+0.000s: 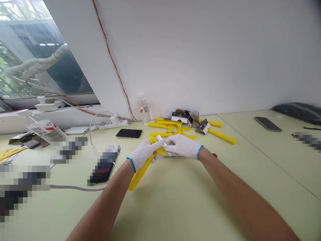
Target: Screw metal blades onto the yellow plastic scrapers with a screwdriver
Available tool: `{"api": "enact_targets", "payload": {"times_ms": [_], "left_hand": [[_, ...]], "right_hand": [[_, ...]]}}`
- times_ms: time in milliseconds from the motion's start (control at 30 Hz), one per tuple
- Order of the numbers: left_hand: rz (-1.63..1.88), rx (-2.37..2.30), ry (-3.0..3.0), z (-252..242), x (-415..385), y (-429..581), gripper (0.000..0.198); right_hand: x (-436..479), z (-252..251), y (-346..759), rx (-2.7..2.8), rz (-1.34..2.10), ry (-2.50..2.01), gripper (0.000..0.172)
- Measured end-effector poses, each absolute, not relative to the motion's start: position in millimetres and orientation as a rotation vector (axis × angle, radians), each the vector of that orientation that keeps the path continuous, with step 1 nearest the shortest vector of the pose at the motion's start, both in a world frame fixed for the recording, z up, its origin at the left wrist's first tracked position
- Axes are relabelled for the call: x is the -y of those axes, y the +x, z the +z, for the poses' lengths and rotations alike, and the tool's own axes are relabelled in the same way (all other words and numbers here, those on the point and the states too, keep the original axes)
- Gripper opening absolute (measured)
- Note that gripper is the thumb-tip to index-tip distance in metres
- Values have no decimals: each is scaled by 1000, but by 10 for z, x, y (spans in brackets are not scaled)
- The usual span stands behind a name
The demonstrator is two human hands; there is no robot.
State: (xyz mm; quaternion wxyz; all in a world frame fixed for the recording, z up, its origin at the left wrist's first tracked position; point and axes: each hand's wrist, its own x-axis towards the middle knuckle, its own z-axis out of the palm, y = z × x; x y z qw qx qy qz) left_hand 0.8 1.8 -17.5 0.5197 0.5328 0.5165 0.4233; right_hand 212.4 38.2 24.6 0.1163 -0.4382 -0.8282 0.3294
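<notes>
Left grip (144, 154) clasping yellow tool (143, 169), right grip (184, 146) closure unclear, white slip (159, 138) partly covered

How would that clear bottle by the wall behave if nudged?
The bottle stands upright and looks tall and narrow, so it might tip. Its rounded body would probably roll once down. The clear sides look like thin plastic, so probably squeezable.

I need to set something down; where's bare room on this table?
Bare: pale green tabletop between the forearms, and right, between the rightmost yellow plastic handle and flat dark phone. Crowded: back, around small dark cardboard boxes; left, among pale cables.
</notes>
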Motion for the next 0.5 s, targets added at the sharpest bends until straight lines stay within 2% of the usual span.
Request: {"api": "enact_targets", "payload": {"times_ms": [167,300,500], "left_hand": [[1001,-1248,1229,-187,-69,-29,35],[1062,-1265,1178,-198,-121,-53,37],[1140,-1284,1154,-183,-142,3,36]], "right_hand": [[-551,223,2320,2354,928,-1393,22],[-876,138,2700,2197,384,-1815,24],[-1054,-100,2901,2227,333,-1913,19]]}}
